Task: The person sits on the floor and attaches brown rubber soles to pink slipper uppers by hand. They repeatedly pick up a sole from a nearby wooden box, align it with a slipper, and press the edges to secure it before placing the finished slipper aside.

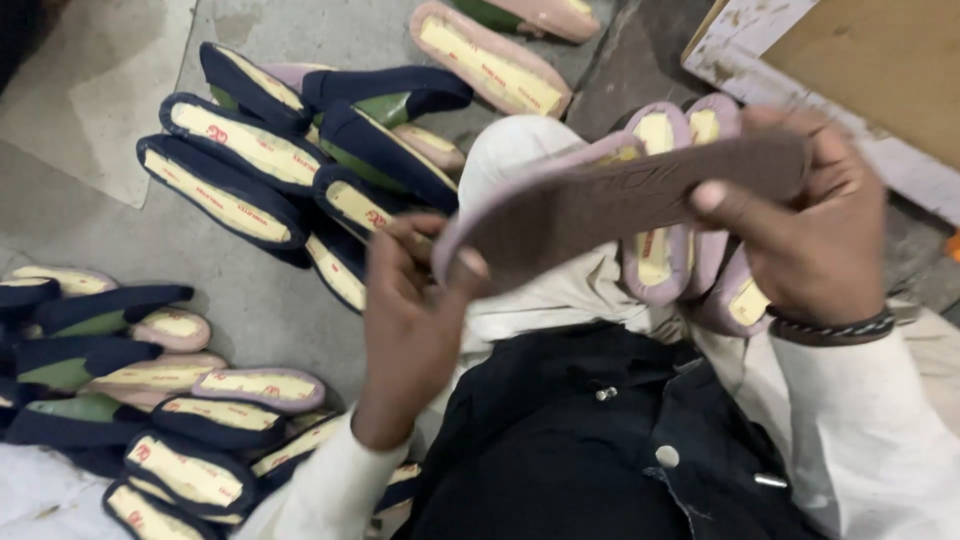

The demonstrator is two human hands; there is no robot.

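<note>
Head view looks down on a seated person holding one sole [620, 205] across the lap, its dark underside up and its pale pink edge toward the camera. The left hand [410, 310] pinches the sole's near end, thumb on the underside and fingers behind it. The right hand [810, 235] grips the far end, thumb [735, 205] pressed on the underside and fingers wrapped over the back. Both hands are closed on the sole; neither is free.

The sole bows in a shallow arc between the two grips, so it looks bendable and springy, more like foam or rubber sheet than a stiff board. It seems light, since fingertips alone carry it. The underside looks matt and faintly patterned, probably not slippery. Holding it by the two ends, as here, seems the surest grip; the thin pink edge would likely crease if squeezed hard.

Behind the sole, a few pink slippers [660, 250] with yellow insoles rest on the person's knee. On the floor [110, 230] to the left lie piles of navy slippers [230, 170], with more pink ones [490, 60] further off. A wooden board [880, 70] sits at the upper right.
</note>
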